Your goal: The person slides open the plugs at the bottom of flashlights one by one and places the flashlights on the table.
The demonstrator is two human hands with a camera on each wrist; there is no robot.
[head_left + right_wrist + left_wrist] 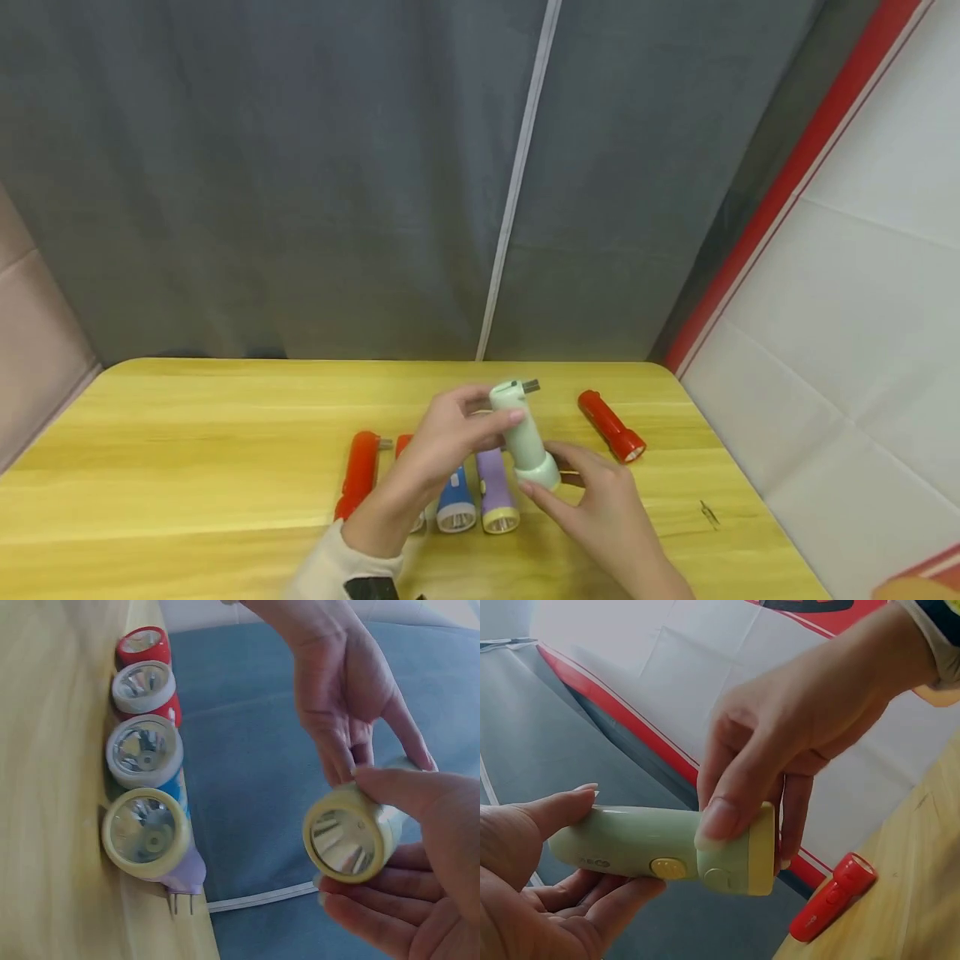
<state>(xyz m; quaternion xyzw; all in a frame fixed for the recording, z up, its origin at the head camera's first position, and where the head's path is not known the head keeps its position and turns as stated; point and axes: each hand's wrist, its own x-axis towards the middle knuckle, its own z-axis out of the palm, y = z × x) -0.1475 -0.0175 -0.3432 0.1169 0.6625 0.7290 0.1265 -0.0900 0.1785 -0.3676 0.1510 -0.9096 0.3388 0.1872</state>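
Observation:
Both hands hold a pale green flashlight (528, 440) above the table. My left hand (453, 433) grips its tail end, where metal plug prongs (531, 386) stick out at the side. With thumb and fingers my right hand (596, 492) pinches the head around its cream rim (762, 849). A yellow switch (668, 868) shows on the body in the left wrist view. Just below the hands lie a purple flashlight (493, 492) and a blue one (456, 500), lens ends toward me. A red-and-white flashlight (144, 688) beside them is partly hidden by my left arm in the head view.
A red flashlight (362, 471) with its prongs out lies left of the row. Another red flashlight (611, 427) lies at the right. A small thin metal piece (709, 514) sits near the right edge of the wooden table (187, 467). Grey curtain (300, 183) hangs behind.

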